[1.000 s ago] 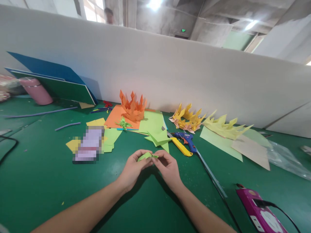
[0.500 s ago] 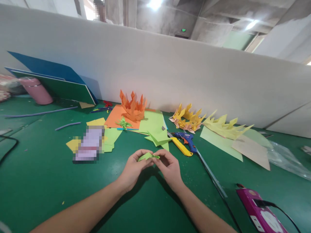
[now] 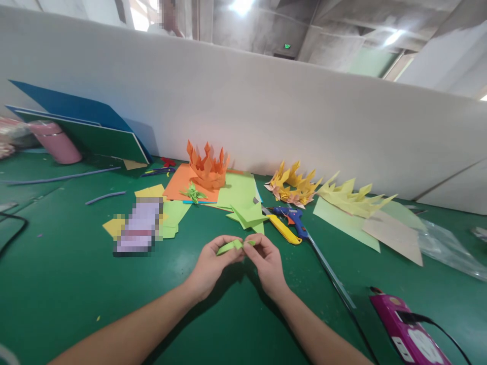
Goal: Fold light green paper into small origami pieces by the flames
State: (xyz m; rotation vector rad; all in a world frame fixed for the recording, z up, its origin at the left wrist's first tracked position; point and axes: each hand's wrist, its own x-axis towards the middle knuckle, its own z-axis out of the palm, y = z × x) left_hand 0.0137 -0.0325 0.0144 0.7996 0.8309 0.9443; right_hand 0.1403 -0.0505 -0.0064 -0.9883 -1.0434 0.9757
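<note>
A small folded piece of light green paper [image 3: 229, 247] is pinched between both hands above the green table. My left hand [image 3: 213, 261] is closed on its left part, thumb in front. My right hand [image 3: 265, 259] pinches its right end, mostly covered by the fingertips. Just beyond the hands lie folded light green sheets [image 3: 247, 215]. Behind them, a small green paper flower [image 3: 194, 193] rests on orange paper [image 3: 177, 182], beside an orange paper crown [image 3: 209, 170].
To the right are a yellow cutter [image 3: 285, 230], a blue glue gun [image 3: 294, 218], a yellow-orange paper crown [image 3: 292, 185], a pale yellow crown strip [image 3: 353, 200] and a magenta power strip [image 3: 407, 329]. A phone [image 3: 139, 225] and pink bottle [image 3: 57, 143] are left. A white partition [image 3: 243, 106] stands behind.
My right fingertips have shifted on the paper's right end and now cover more of it. My left hand keeps its hold. A person behind the partition has moved slightly right.
</note>
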